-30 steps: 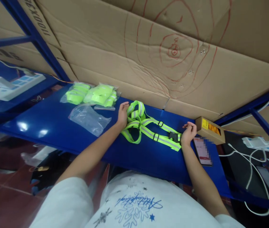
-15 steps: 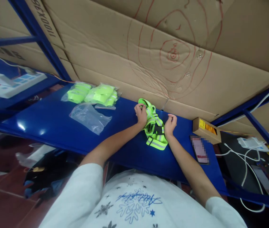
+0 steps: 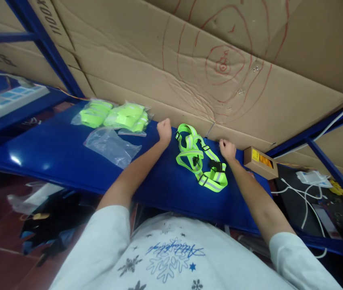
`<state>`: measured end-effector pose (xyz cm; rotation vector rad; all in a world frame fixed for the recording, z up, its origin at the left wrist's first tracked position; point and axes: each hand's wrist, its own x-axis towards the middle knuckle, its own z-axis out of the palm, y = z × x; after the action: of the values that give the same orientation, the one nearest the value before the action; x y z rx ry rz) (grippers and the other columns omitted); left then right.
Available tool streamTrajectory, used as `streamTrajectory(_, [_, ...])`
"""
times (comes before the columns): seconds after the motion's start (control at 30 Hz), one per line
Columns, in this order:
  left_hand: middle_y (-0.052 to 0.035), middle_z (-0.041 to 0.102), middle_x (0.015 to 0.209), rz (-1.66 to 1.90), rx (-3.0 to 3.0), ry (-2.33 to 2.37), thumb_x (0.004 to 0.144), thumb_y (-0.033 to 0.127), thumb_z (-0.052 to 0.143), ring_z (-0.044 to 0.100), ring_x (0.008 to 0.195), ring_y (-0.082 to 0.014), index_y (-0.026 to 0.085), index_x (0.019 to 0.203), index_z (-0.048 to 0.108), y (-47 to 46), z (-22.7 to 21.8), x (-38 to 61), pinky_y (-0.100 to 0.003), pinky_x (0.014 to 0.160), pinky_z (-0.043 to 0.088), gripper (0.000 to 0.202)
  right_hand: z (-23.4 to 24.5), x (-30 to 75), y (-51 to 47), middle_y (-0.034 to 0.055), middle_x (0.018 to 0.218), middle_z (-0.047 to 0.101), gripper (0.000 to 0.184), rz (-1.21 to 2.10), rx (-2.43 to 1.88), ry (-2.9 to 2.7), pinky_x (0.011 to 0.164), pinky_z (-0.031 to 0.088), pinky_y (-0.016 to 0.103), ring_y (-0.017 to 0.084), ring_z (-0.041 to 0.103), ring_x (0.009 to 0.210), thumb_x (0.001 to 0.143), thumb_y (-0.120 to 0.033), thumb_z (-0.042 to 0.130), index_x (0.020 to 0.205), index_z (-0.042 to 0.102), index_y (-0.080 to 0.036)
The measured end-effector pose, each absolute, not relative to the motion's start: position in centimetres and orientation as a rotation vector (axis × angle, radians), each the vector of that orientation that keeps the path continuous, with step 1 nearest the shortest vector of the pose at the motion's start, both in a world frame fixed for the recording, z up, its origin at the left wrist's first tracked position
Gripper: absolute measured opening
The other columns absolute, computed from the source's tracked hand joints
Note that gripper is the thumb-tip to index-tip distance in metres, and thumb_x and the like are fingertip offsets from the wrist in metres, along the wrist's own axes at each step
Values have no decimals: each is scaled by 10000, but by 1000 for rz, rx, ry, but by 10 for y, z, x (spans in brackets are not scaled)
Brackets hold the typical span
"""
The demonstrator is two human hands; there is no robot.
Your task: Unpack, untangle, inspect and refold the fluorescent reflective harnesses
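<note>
A neon-yellow reflective strap vest with silvery stripes, black buckles and sliders lies loosely spread on the blue tabletop between my hands. My left hand is closed in a fist at the vest's left, apart from it, near the cardboard wall. To the right, my right hand has its fingers curled in, also clear of the straps. Nothing shows in either hand.
Bagged neon-yellow strap bundles and a clear plastic bag lie at the left. A small cardboard box stands beyond my right hand. A cardboard wall closes the back. White cables and power strips flank the table.
Both hands have come off the vest and moved apart, left hand leftward, right hand rightward. The bunched straps now lie more spread out. My right forearm now covers the phone.
</note>
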<state>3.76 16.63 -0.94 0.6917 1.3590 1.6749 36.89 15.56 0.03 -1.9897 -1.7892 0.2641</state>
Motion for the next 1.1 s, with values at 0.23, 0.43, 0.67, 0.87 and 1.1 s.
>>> streamTrajectory(0.23, [-53, 557, 592, 1573, 1034, 1836, 920, 265, 628, 649, 871, -247, 189, 556, 530, 169, -13, -1, -288, 773, 434, 385, -5, 377, 154, 111, 1316, 663, 365, 136, -2266, -1912, 979, 590, 467, 240, 676, 1139, 1029, -409, 653, 1305, 652, -170])
streamTrajectory(0.43, [-152, 680, 737, 1428, 1184, 1986, 894, 348, 600, 668, 945, -323, 213, 582, 578, 176, -21, 2, -359, 848, 432, 340, -10, 380, 155, 109, 1304, 672, 355, 38, -2370, -1932, 988, 585, 467, 236, 678, 1136, 1032, -421, 646, 1284, 664, -171])
streamTrajectory(0.67, [-164, 695, 790, 1362, 1250, 2032, 872, 354, 627, 670, 1009, -355, 215, 598, 587, 174, -25, 5, -403, 911, 450, 310, -16, 384, 155, 103, 1230, 711, 357, -39, -2367, -1898, 1004, 569, 461, 226, 693, 1108, 1034, -471, 631, 1193, 699, -159])
streamTrajectory(0.87, [-104, 638, 734, 1405, 1199, 2018, 847, 271, 644, 652, 951, -295, 204, 598, 557, 176, -28, 3, -371, 895, 449, 272, -23, 387, 157, 164, 1067, 764, 384, -118, -2281, -1881, 924, 540, 420, 270, 717, 1012, 1049, -444, 549, 1080, 760, -124])
streamTrajectory(1.1, [-22, 487, 657, 1556, 1109, 1814, 860, 161, 635, 568, 821, -189, 196, 587, 470, 190, -41, -8, -292, 792, 412, 322, -29, 390, 155, 255, 1012, 776, 429, -183, -2145, -1906, 821, 468, 375, 322, 695, 948, 1031, -352, 476, 1033, 799, -70])
